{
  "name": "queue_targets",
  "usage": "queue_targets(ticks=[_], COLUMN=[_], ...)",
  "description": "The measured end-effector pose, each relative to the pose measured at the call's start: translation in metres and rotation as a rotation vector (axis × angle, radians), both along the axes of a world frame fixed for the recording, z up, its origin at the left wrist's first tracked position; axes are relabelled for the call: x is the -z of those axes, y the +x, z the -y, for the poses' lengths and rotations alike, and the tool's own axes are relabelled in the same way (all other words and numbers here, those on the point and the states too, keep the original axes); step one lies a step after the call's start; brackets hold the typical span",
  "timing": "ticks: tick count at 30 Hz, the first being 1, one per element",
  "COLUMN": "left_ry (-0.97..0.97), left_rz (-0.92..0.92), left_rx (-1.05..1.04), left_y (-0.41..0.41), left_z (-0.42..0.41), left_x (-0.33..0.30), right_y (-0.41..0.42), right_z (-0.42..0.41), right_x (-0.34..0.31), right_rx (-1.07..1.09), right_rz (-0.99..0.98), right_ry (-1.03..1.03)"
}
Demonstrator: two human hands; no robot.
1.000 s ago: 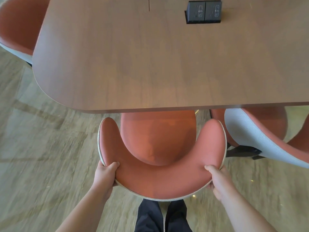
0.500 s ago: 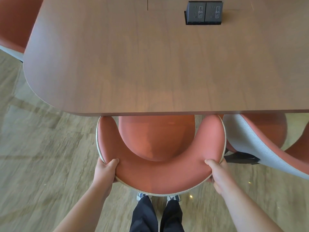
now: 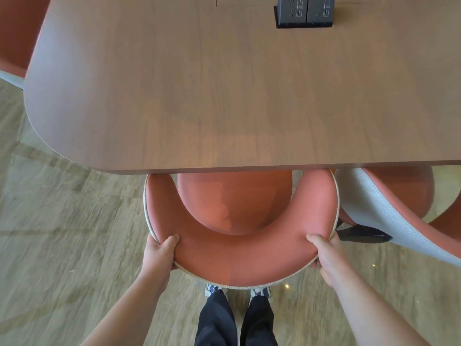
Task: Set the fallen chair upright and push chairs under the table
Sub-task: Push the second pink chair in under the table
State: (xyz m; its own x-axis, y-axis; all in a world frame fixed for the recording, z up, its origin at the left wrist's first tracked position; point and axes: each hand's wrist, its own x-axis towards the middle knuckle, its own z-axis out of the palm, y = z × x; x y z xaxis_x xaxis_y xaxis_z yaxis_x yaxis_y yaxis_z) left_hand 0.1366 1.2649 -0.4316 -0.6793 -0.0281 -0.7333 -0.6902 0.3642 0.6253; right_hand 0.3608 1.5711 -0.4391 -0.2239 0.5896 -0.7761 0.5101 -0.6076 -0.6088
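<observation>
Chair (image 3: pixel 239 258) partly under table (image 3: pixel 224 96), neighbouring chair (image 3: pixel 389 221) just right.

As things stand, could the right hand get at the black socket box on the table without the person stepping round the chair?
Probably not easily. The right hand grips the chair backrest, and the socket box sits far across the table. The tabletop between is bare, but it looks like a long lean.

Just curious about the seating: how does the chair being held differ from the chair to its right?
The held chair faces the table squarely; the right chair sits turned at an angle. Both hands, left hand and right hand, have a grip on the held chair's backrest; nobody touches the right chair. The right chair shows its pale grey outer shell. Both have salmon-red upholstery.
</observation>
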Motion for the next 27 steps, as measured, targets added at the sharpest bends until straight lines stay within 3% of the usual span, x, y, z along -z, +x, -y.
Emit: queue_targets(ticks=[10,19,22,27], left_ry=[-0.055,-0.193,-0.122,0.013], left_rz=[0.036,-0.192,-0.251,-0.149], left_rx=[0.033,0.229,0.320,0.455], left_y=[0.005,0.022,0.032,0.057], left_z=[-0.005,-0.009,-0.020,-0.040], left_x=[-0.015,-0.083,-0.110,-0.135], right_y=[-0.002,0.019,0.027,0.048], right_z=[0.001,0.029,0.042,0.047], right_x=[-0.016,-0.082,-0.108,-0.134], right_rx=[-0.035,-0.065,-0.067,-0.014], right_rz=[0.040,0.002,-0.026,-0.052], right_ry=[-0.012,0.252,0.290,0.289])
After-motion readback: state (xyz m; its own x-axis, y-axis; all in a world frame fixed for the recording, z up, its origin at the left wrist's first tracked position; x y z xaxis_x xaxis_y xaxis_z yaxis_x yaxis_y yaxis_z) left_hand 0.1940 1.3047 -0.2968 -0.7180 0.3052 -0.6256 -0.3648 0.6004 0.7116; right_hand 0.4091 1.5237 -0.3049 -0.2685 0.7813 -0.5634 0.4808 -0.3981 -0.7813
